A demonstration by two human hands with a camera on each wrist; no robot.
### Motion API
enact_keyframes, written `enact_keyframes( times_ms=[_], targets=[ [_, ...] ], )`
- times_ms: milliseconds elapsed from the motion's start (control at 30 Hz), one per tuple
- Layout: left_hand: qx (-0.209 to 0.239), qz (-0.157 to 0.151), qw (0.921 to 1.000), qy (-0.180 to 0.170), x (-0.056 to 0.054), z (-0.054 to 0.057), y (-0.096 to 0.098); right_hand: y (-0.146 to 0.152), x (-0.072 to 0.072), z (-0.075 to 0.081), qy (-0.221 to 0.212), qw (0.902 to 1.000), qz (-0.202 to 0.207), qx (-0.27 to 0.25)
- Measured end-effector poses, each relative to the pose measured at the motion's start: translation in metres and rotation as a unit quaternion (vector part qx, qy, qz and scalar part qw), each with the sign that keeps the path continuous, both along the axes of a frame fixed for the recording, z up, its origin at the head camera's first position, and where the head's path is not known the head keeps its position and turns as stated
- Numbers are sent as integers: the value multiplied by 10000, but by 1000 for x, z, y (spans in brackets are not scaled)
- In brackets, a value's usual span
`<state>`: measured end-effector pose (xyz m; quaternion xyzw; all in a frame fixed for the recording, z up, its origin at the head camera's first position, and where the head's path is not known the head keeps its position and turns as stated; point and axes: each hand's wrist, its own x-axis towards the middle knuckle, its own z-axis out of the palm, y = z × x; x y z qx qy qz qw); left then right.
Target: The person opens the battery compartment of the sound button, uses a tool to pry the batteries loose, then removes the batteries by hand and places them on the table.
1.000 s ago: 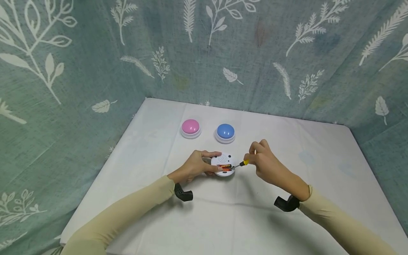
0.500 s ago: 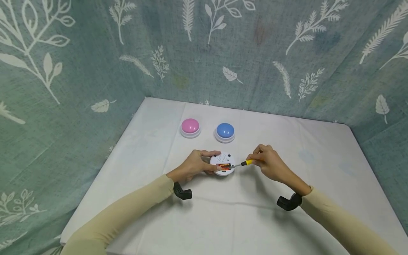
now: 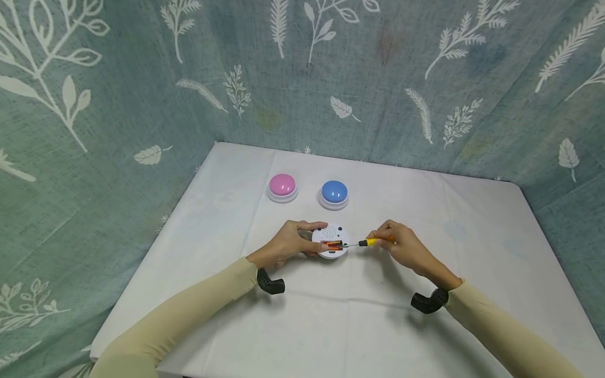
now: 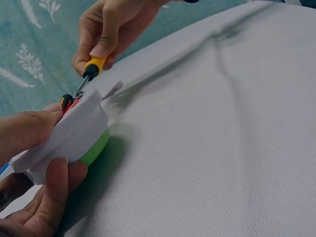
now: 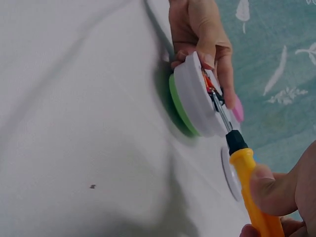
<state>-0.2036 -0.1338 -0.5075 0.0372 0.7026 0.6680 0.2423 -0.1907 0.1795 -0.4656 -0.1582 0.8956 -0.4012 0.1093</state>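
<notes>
A round white push-button unit with a green dome point(image 5: 201, 106) is tilted, its underside turned up, in my left hand point(image 3: 285, 243). Thumb and fingers grip it by the rim on the left. Red-and-black batteries point(image 3: 334, 245) sit in the open compartment on that underside, beside a patch of small round holes. My right hand point(image 3: 400, 244) holds a screwdriver point(image 5: 243, 168) by its yellow handle with a black collar. The metal shaft reaches left into the battery compartment, and its tip is at the right end of the batteries; exact contact cannot be told.
Behind the hands, a pink button point(image 3: 282, 186) and a blue button point(image 3: 334, 193) stand on white bases on the white-covered table point(image 3: 312, 331). A leaf-patterned green curtain point(image 3: 302, 94) hangs along the back and sides. Each wrist wears a black camera mount.
My right hand has moved slightly right and down, and the screwdriver now lies flatter, with more of its handle showing. The left hand and the white unit have stayed nearly still.
</notes>
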Motion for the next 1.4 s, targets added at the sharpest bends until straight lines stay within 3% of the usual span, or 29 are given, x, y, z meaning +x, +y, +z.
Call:
enact_keyframes(
  times_ms=[200,733,833,933,1067,1167,1400],
  targets=[
    [117,-34,9999,-32,-1,1,-1,3,0,-5,-714,9968,-163,-315],
    [147,-46,9998,-156,2,-2,-2,10,1,-23,-1256,9873,-315,-917],
    [122,-47,9998,-157,2,-2,-2,9,3,-17,-745,9950,-252,-618],
    [97,-41,9999,-124,1,-2,-1,6,6,-7,517,9986,-12,-67],
    [97,6,9999,-143,1,-3,-2,-1,10,6,2109,9765,244,369],
    [87,16,9998,-166,0,-4,-3,-6,14,11,2524,9655,443,462],
    [3,-32,10000,-56,0,-3,-1,-19,23,22,2946,9489,694,894]
  ],
)
